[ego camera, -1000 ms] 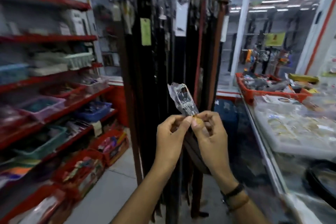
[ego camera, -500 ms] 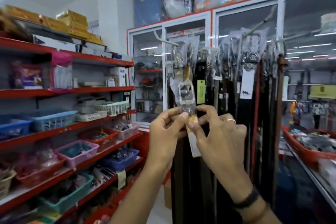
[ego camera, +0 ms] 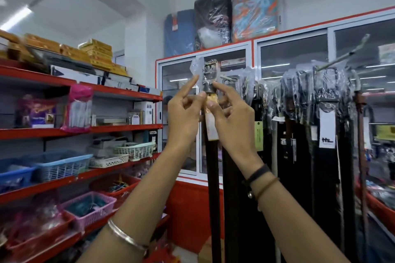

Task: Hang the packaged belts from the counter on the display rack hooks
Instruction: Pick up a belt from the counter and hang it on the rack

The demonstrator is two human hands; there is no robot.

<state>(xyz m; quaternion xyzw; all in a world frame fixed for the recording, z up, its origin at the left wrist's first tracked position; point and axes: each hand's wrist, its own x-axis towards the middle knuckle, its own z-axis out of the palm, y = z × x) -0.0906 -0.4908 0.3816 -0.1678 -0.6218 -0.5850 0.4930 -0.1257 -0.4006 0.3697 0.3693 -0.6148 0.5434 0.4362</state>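
A dark packaged belt (ego camera: pixel 212 177) hangs straight down from my two raised hands, its metal buckle (ego camera: pixel 209 71) wrapped in clear plastic at the top. My left hand (ego camera: pixel 184 113) pinches the belt just below the buckle, index finger stretched up along the plastic. My right hand (ego camera: pixel 232 117) grips the same spot from the right, by a white tag. A metal rack hook (ego camera: pixel 229 78) sticks out just right of the buckle, at about its height. Many wrapped belts (ego camera: pixel 320 134) hang on the display rack to the right.
Red shelves (ego camera: pixel 119 128) with plastic baskets and boxes fill the left side. A glass-door cabinet (ego camera: pixel 288 53) with a red frame stands behind the rack, with wrapped bundles on top. A longer slanted hook (ego camera: pixel 344 54) projects at upper right. A red bin edge (ego camera: pixel 378 207) shows at lower right.
Both hands have lifted the belt from waist height up to the level of the rack hooks. The view has tilted up from the counter and floor toward the top of the rack.
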